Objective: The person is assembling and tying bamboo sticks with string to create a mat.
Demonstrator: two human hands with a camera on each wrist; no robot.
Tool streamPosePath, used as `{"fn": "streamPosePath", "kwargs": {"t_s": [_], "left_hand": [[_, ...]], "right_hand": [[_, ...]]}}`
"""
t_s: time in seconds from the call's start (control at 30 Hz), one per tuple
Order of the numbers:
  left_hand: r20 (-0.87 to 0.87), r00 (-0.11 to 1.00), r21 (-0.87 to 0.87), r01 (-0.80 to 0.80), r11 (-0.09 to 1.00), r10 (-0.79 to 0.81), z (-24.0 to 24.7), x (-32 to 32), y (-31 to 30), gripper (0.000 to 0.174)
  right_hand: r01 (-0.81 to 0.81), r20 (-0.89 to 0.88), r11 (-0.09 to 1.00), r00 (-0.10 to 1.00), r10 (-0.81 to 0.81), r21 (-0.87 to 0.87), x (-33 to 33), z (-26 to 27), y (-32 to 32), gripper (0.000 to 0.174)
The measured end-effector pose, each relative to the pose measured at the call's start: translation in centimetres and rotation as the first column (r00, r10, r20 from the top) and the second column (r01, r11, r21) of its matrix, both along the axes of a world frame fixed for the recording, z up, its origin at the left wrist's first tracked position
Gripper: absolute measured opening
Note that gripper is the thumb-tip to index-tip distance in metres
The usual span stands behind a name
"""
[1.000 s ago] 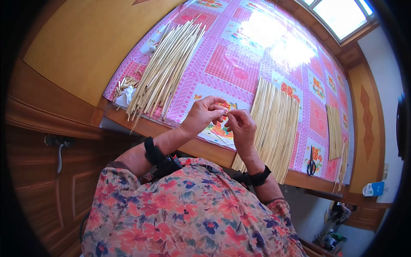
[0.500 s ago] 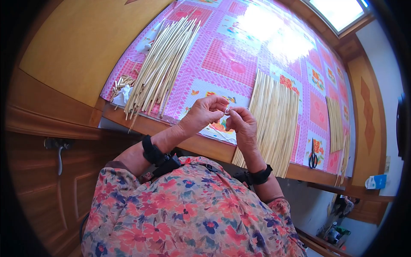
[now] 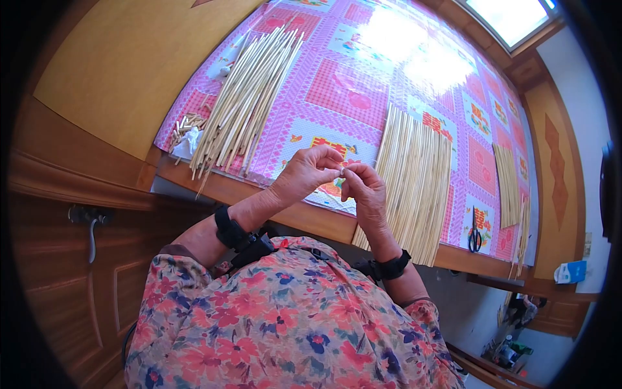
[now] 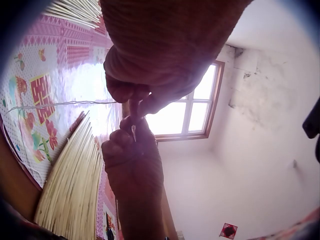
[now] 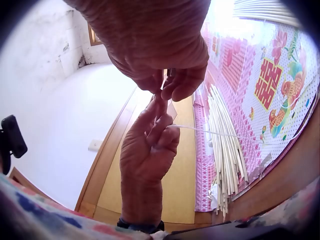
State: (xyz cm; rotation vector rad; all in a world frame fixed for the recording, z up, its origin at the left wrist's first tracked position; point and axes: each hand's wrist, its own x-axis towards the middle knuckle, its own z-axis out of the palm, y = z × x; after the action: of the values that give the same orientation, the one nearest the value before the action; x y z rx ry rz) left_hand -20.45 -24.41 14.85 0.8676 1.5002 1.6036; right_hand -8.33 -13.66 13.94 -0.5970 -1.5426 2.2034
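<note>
My left hand (image 3: pixel 308 174) and right hand (image 3: pixel 367 198) meet fingertip to fingertip above the table's near edge. Between thumb and index finger, each hand pinches a thin white string (image 4: pixel 65 103). A small bit of it shows between the fingertips in the head view; the fingers hide most of the rest there. From the left hand the string (image 5: pixel 215 132) runs down to the patterned tablecloth (image 3: pixel 350 97). Close beside the right hand lies a flat row of thin straw-coloured sticks (image 3: pixel 414 188), side by side.
A loose pile of similar sticks (image 3: pixel 249 100) lies at left, with short cut pieces (image 3: pixel 184 126) and a crumpled white scrap (image 3: pixel 188 144) next to it. Black-handled scissors (image 3: pixel 475 240) and a narrower bundle of sticks (image 3: pixel 506 185) are at right.
The fingertips of both hands have drawn closer together. A small white loop seen between them half a second ago is now mostly covered. The piles of sticks stay put.
</note>
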Motion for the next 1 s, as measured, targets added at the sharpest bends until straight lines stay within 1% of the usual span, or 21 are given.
{"fn": "streamPosePath", "kwargs": {"t_s": [0.07, 0.2, 0.27, 0.5, 0.57, 0.6, 0.67, 0.77, 0.83, 0.87, 0.93, 1.0], "left_hand": [[-0.033, 0.999, 0.013, 0.009, 1.000, -0.008, 0.1, 0.0, -0.2, 0.021], [-0.017, 1.000, 0.011, 0.015, 1.000, -0.015, 0.5, 0.0, -0.5, 0.021], [-0.049, 0.999, -0.005, 0.018, 1.000, -0.018, 0.8, 0.1, -0.8, 0.022], [-0.087, 0.996, 0.005, -0.001, 1.000, 0.002, 0.3, 0.1, -1.2, 0.023], [-0.106, 0.993, -0.043, 0.042, 0.998, -0.046, 0.5, -0.1, -1.4, 0.024], [-0.105, 0.993, -0.043, 0.042, 0.998, -0.046, 0.4, -0.1, -1.4, 0.024], [-0.035, 0.998, -0.026, 0.053, 0.998, -0.054, 0.2, -0.1, -1.4, 0.025], [-0.045, 0.997, -0.036, 0.064, 0.997, -0.065, 0.5, -0.1, -1.5, 0.026], [-0.055, 0.995, -0.050, 0.076, 0.996, -0.079, 0.7, -0.2, -1.6, 0.027], [-0.066, 0.994, -0.064, 0.088, 0.994, -0.092, 0.7, -0.2, -1.6, 0.028], [-0.052, 0.995, -0.048, 0.078, 0.996, -0.080, 0.5, -0.1, -1.6, 0.029], [-0.040, 0.997, -0.030, 0.067, 0.997, -0.068, 0.3, -0.1, -1.5, 0.030]], "right_hand": [[0.004, -0.003, 1.000, 1.000, -0.004, 0.006, 0.0, 0.1, -0.2, 0.009], [-0.008, -0.007, 1.000, 1.000, 0.008, 0.015, 0.1, 0.1, -0.5, 0.008], [-0.018, -0.014, 1.000, 1.000, 0.018, 0.009, 0.2, 0.0, -0.7, 0.008], [-0.023, -0.011, 1.000, 1.000, 0.023, 0.008, 0.3, 0.0, -1.1, 0.009], [-0.020, -0.013, 1.000, 1.000, 0.020, 0.001, 0.4, 0.1, -1.1, 0.009], [-0.030, -0.009, 0.999, 0.999, 0.030, -0.012, 0.5, 0.1, -1.0, 0.010], [-0.041, -0.004, 0.999, 0.999, 0.041, -0.027, 0.6, 0.4, -0.8, 0.011], [-0.027, 0.009, 0.999, 1.000, 0.028, -0.039, 0.6, 1.1, -0.5, 0.016], [-0.019, -0.005, 0.996, 1.000, 0.020, 0.086, 0.6, 1.3, -0.3, 0.018], [-0.020, -0.005, 0.996, 1.000, 0.020, 0.085, 0.6, 1.2, -0.1, 0.018], [-0.136, 0.049, 0.961, 0.991, 0.128, 0.241, 0.7, 1.1, 0.2, 0.015], [-0.159, 0.069, 0.956, 0.987, 0.147, 0.247, 0.7, 1.3, 0.1, 0.014]]}}
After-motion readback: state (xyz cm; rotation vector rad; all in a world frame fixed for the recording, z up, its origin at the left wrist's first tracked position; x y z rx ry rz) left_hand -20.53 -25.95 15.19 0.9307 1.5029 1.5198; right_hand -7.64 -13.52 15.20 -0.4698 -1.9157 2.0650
